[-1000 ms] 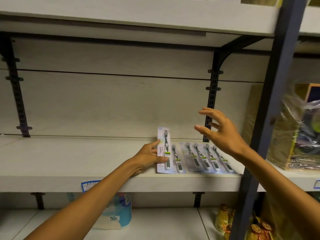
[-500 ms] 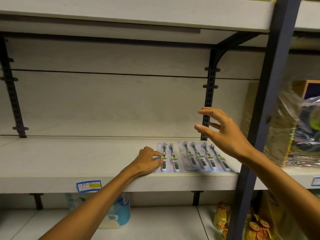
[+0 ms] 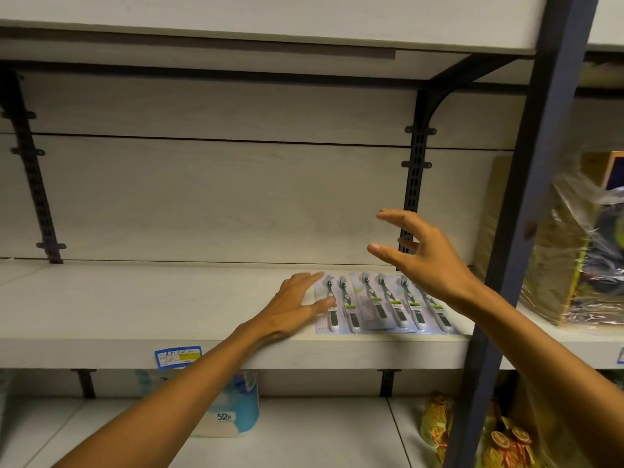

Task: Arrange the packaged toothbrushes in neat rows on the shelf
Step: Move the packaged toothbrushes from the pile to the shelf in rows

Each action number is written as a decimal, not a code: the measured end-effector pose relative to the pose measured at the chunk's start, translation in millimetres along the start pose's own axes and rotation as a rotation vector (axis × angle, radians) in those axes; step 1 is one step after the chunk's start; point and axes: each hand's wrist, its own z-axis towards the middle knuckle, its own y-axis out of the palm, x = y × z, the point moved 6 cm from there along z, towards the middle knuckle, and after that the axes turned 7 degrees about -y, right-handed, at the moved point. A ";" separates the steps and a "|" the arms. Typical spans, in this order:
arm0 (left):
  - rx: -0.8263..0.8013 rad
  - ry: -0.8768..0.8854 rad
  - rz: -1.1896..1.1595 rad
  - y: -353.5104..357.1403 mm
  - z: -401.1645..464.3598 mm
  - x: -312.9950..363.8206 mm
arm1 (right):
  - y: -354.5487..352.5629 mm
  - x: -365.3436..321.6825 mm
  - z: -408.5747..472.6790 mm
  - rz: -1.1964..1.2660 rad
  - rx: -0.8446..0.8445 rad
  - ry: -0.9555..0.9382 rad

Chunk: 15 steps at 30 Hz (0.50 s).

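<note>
Left grip (image 3: 297, 305) spread flat, fingertips pressing leftmost toothbrush pack (image 3: 332, 305) lying on shelf (image 3: 135, 309); right grip (image 3: 427, 261) hovering spread, holding nothing. Advising: nudging pack flush against neighbouring packs (image 3: 395, 304), keeping front edges level.

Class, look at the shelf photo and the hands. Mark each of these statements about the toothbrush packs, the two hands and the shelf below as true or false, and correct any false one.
1. The packaged toothbrushes lie flat in a row on the shelf. True.
2. The left hand grips a pack and lifts it upright. False: its straight fingers rest on the leftmost pack, which lies flat.
3. The right hand hovers above the row, holding nothing. True.
4. The price label is stuck on the back wall. False: it sits on the shelf's front edge.
5. A blue and white pack marked 52 stands on the lower shelf. True.
</note>
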 end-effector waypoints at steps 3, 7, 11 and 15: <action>0.103 0.007 -0.160 -24.4 -7.8 8.2 | 7.8 -3.2 8.4 0.020 -0.036 0.022; 0.250 0.059 -0.112 -71.2 -14.3 13.5 | 22.0 -18.2 21.7 0.022 -0.042 -0.005; 0.371 0.157 0.004 -127.2 -28.5 12.5 | 46.8 -38.9 31.5 0.046 -0.066 -0.042; 0.443 0.208 0.055 -175.7 -58.0 -2.0 | 77.0 -69.3 40.4 0.063 -0.098 -0.079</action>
